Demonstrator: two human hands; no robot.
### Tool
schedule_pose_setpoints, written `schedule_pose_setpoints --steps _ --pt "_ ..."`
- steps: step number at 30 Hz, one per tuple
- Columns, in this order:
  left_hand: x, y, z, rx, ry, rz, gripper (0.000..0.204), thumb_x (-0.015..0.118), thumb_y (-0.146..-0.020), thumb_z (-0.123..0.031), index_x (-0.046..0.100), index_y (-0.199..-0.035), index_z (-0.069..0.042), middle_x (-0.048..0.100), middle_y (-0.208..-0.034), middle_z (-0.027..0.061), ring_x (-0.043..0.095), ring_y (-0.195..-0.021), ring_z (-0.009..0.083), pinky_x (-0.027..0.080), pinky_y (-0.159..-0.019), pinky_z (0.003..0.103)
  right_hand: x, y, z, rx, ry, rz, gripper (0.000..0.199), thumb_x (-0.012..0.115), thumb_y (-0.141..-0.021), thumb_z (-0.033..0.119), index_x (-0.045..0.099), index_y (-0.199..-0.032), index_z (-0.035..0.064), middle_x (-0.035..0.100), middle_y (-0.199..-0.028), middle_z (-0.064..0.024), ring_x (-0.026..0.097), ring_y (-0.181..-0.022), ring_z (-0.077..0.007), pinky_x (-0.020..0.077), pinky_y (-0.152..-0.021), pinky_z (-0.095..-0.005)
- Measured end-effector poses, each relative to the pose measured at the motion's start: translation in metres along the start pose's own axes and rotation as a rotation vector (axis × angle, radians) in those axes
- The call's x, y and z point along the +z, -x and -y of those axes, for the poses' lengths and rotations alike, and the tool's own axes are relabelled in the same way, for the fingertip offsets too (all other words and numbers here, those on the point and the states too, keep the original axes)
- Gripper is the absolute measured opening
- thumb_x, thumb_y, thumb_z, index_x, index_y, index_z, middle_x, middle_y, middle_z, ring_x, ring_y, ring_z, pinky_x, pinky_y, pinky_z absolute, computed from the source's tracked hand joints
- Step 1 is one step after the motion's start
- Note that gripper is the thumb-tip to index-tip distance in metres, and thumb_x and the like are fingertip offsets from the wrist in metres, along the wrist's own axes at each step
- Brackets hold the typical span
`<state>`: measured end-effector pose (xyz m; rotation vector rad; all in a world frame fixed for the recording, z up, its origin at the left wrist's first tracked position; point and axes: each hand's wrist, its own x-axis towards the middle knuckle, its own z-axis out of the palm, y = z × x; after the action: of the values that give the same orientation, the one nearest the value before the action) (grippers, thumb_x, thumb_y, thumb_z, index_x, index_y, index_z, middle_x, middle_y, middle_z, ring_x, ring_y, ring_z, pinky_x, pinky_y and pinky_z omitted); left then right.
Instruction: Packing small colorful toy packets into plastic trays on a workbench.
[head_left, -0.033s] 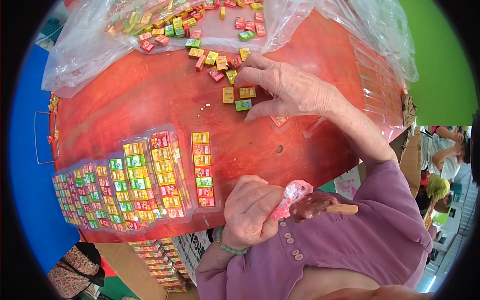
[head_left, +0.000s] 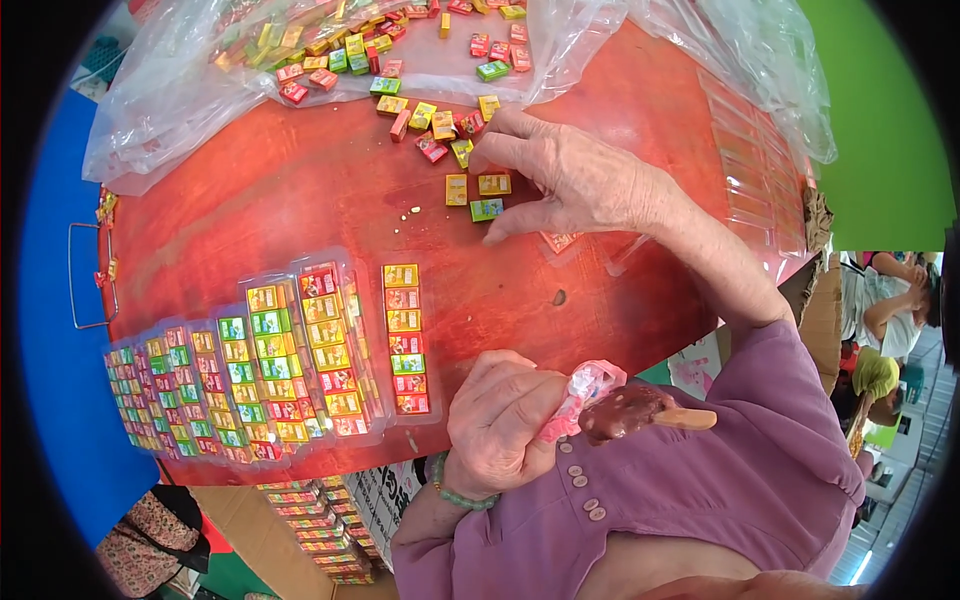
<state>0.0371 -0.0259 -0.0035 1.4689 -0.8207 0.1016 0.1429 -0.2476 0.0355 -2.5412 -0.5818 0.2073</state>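
Observation:
My right hand [head_left: 580,175] reaches over the red tabletop from the right, thumb and fingers apart. Between them lie a yellow small box [head_left: 495,184] and a green small box [head_left: 487,210]; another yellow box [head_left: 456,190] is just left. The bent fingers are near the loose pile, and some fingertips are hidden. Close to my body, my left hand [head_left: 505,420] is closed on a crumpled pink wrapper [head_left: 592,385]. A chocolate-coated ice cream bar [head_left: 625,413] is against the wrapper, its wooden stick [head_left: 687,418] pointing right. A bead bracelet [head_left: 465,495] circles my left wrist.
Clear plastic trays [head_left: 330,345] filled with small coloured boxes overlap at the left; a single filled strip [head_left: 405,340] lies beside them. Many loose boxes [head_left: 355,50] spread from a clear plastic bag [head_left: 160,120]. Clear trays [head_left: 750,150] lie at right. Below the edge stands a carton [head_left: 240,510].
The tip of my right thumb has shifted very slightly left. My left hand, the wrapper and the boxes look the same.

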Motion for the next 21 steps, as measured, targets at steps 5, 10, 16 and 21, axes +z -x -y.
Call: schedule_pose_setpoints --steps 5,10,16,21 --pt "0.0 0.0 0.0 -0.004 0.022 0.013 0.028 0.072 -0.071 -0.003 0.068 -0.097 0.002 0.067 -0.084 0.0109 0.064 -0.068 0.0263 0.052 -0.067 0.04 0.008 -0.003 0.0 0.024 0.053 -0.052 0.044 0.079 -0.082 0.024 0.058 -0.113 0.0012 0.055 -0.108 -0.0153 0.062 -0.096 -0.036 0.0513 -0.08 -0.0429" --pt "0.001 0.001 0.001 0.002 0.01 0.004 0.026 0.068 -0.069 -0.003 0.067 -0.094 0.004 0.067 -0.083 0.0114 0.063 -0.066 0.0273 0.052 -0.066 0.04 0.003 0.001 -0.013 0.005 0.126 -0.088 0.041 0.078 -0.084 0.023 0.058 -0.112 0.0004 0.057 -0.108 -0.0159 0.064 -0.094 -0.0351 0.0525 -0.079 -0.0421" --pt "0.004 0.001 0.001 0.003 -0.007 -0.013 0.02 0.066 -0.074 -0.005 0.068 -0.093 0.003 0.067 -0.081 0.0117 0.063 -0.065 0.0266 0.052 -0.066 0.04 -0.007 0.021 -0.032 0.162 0.137 -0.177 0.04 0.076 -0.085 0.02 0.06 -0.115 0.0008 0.06 -0.104 -0.0162 0.066 -0.086 -0.0304 0.0536 -0.075 -0.0393" --pt "0.004 0.001 0.002 0.013 -0.011 -0.013 0.017 0.065 -0.078 -0.006 0.068 -0.093 0.003 0.068 -0.081 0.0118 0.063 -0.065 0.0263 0.052 -0.066 0.04 -0.014 0.032 -0.027 0.302 0.063 -0.197 0.04 0.077 -0.086 0.023 0.061 -0.116 0.0011 0.061 -0.101 -0.0136 0.066 -0.086 -0.0272 0.0531 -0.073 -0.0372"
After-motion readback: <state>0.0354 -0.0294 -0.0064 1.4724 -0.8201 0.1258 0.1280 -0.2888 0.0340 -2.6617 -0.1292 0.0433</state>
